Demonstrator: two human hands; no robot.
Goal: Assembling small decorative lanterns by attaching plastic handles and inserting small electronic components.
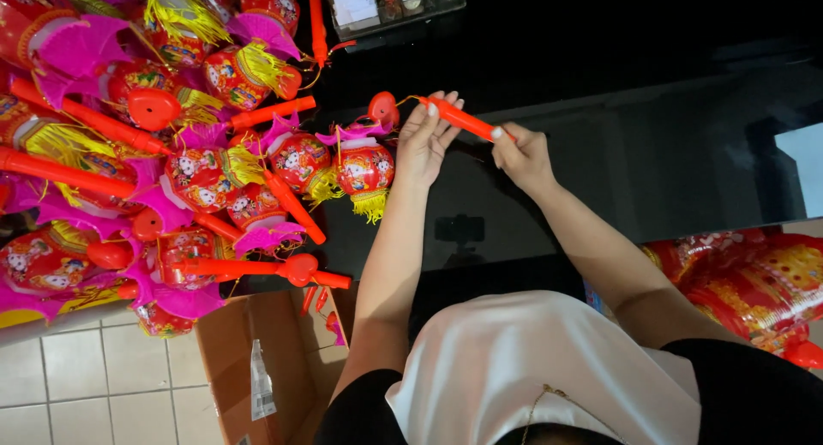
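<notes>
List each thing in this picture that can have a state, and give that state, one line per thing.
Orange stick: held at both ends, off the table.
Left hand: fingers closed on the stick's tip.
Right hand: gripping the stick's other end.
Lantern: lying beside the left hand.
Cardboard box: open.
Lantern pile: heaped.

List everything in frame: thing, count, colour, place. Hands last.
lantern: one, red with pink trim and a yellow tassel, on the black table beside the left hand
handle stick: one, orange-red, held between both hands
lantern pile: many, too overlapped to count, red, pink and yellow with orange sticks, left part of the table
black table: one, glossy, across the middle
cardboard box: one, brown, open, on the tiled floor at the bottom left
clear tray: one, top centre, small items inside
packaged lanterns: red and gold, right edge, count unclear
left hand: fingers on the stick's tip
right hand: gripping the stick's other end
</notes>
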